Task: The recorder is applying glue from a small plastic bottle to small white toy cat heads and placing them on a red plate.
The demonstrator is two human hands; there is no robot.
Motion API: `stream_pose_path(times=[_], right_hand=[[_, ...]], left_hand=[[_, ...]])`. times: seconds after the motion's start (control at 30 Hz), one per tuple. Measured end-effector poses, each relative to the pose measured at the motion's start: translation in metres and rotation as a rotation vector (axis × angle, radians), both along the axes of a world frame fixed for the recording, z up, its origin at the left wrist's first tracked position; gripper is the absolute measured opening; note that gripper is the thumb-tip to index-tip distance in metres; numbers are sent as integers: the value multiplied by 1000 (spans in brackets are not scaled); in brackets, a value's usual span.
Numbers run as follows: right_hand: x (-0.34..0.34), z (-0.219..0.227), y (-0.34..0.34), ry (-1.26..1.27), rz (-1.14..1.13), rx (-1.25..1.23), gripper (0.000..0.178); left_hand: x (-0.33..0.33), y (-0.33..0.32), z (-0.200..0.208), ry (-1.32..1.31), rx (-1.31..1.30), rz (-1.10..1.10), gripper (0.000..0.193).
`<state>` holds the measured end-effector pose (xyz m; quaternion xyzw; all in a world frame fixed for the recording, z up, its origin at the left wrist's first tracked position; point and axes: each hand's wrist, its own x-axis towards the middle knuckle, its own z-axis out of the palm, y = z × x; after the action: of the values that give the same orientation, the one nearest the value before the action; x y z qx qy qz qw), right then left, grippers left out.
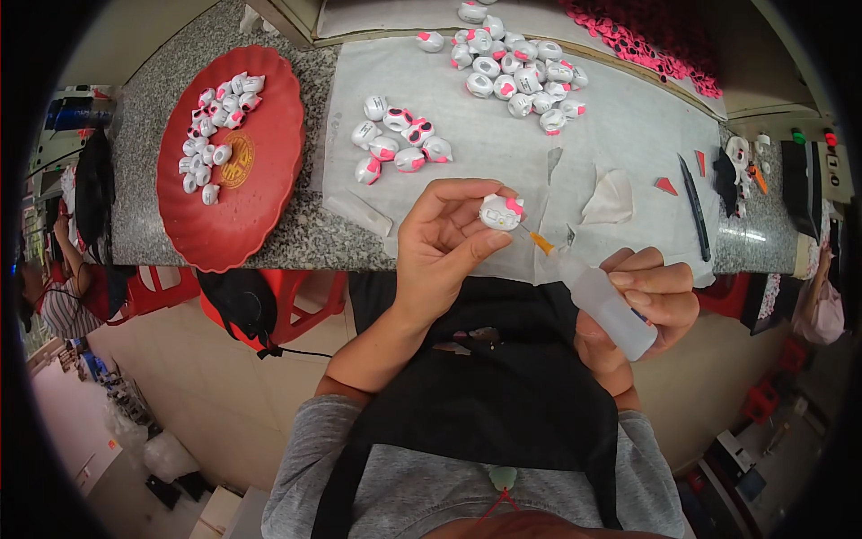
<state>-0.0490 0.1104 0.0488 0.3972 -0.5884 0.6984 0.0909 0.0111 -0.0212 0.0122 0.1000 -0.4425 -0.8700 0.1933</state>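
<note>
Between the thumb and fingers of my left hand [440,238] is a small white cat-head figurine [500,213] with a pink bow. My right hand [660,292] wraps round a translucent squeeze bottle [611,310]. The bottle's orange needle tip [540,242] points up and left at the figurine's lower right side; whether it touches I cannot tell. A small group of similar white heads with pink parts [410,160] lies on the white paper [431,72] beyond my left hand. Farther back sits a larger pile of white heads [525,81].
A red scalloped plate [269,162] holding more small heads stands at the left on the speckled counter [148,94]. Pink and black pieces [646,40] fill the back right. A black pen-like tool [694,207], a torn paper scrap [609,199] and a clear tube [361,214] lie on the paper.
</note>
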Motion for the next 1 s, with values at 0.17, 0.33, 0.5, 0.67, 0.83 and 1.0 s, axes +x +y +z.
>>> stream_pose_path(times=[0.17,0.33,0.5,0.67,0.83,1.0], right_hand=[[-1,-2,0,15,0,-6,34],[-1,-1,5,-44,84,-13,48],[-2,-1,7,-47,105,-4,49],[0,-3,6,-56,84,-14,48],[0,-4,3,-34,92,-18,48],[1,1,6,-64,120,16,46]], left_hand=[[0,0,0,-4,-6,-36,33],[0,0,0,2,-4,-49,34],[-1,1,-2,5,7,-48,34],[0,2,-5,82,-116,-56,34],[1,1,-5,84,-276,-29,32],[1,-1,-7,60,-380,-11,31]])
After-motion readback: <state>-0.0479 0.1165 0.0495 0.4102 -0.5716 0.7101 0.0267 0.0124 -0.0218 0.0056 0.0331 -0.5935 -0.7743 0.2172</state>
